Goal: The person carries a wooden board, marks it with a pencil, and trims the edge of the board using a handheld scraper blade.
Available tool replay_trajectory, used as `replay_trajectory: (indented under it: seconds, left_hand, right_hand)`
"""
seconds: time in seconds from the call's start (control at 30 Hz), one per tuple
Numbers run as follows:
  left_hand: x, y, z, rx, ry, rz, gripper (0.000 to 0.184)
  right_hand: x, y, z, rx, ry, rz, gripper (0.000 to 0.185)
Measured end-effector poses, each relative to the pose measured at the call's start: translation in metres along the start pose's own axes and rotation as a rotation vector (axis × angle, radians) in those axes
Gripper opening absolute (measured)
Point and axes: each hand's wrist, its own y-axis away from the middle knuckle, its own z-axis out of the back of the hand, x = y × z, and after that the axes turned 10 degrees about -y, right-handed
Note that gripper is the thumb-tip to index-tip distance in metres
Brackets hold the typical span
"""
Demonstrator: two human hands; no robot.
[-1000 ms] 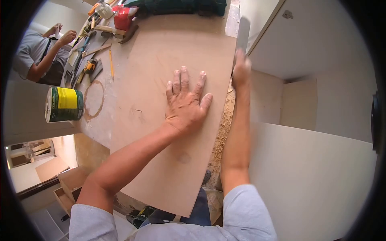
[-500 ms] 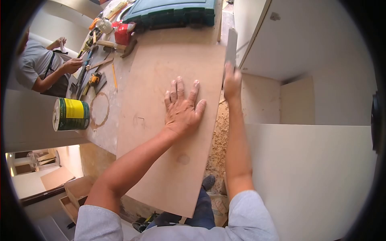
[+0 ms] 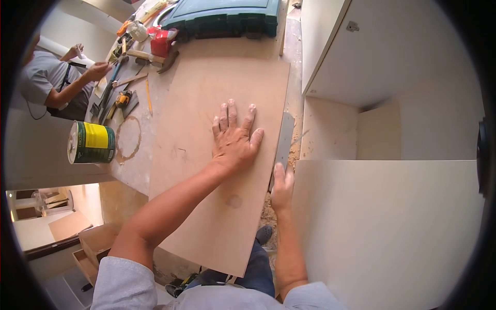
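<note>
A long, pale brown wooden board (image 3: 206, 206) lies flat, stretching from the workbench toward my body. My left hand (image 3: 235, 139) rests palm down on its middle, fingers spread and dusty. At the board's right edge, my right hand (image 3: 281, 188) is closed around the near end of what looks like a hand plane (image 3: 283, 139). The plane's long grey metal face runs along that edge; its grip is mostly hidden by my fingers.
A green toolcase (image 3: 222, 18) sits beyond the board. To the left are a hammer (image 3: 150, 57), a pencil (image 3: 148, 95), a yellow-labelled can (image 3: 93, 143) and a co-worker (image 3: 62, 82). White cabinet panels (image 3: 387, 222) flank the right; wood shavings (image 3: 294, 152) lie beside the board.
My right hand has drawn the hand plane back toward my body along the board's right edge. My left hand stays in place on the board.
</note>
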Motion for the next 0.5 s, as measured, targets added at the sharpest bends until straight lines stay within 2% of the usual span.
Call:
replay_trajectory:
  seconds: [0.13,0.23,0.27,0.37,0.4,0.47,0.5]
  left_hand:
    - [0.0,0.0,0.001,-0.002,0.005,-0.006,0.068]
    - [0.001,-0.001,-0.001,-0.001,0.015,0.002,0.068]
    - [0.0,0.001,0.0,-0.011,0.012,0.001,0.069]
    - [0.001,-0.002,-0.002,-0.028,0.004,0.0,0.069]
    - [0.002,0.001,-0.004,-0.02,-0.004,-0.009,0.069]
    - [0.003,0.0,-0.002,-0.023,-0.003,-0.013,0.068]
    - [0.002,0.001,-0.003,-0.03,0.003,-0.012,0.068]
  right_hand:
    - [-0.005,-0.05,-0.01,0.008,-0.092,0.042,0.043]
    - [-0.004,-0.138,-0.017,0.02,-0.006,0.158,0.043]
    - [-0.001,-0.169,-0.02,0.01,0.049,0.097,0.044]
    - [0.009,-0.26,-0.037,0.015,0.039,0.261,0.044]
    - [0.009,-0.274,-0.04,0.018,0.039,0.251,0.044]
    - [0.013,-0.292,-0.042,0.028,-0.129,0.012,0.044]
    - [0.009,-0.283,-0.04,0.032,-0.123,0.005,0.044]
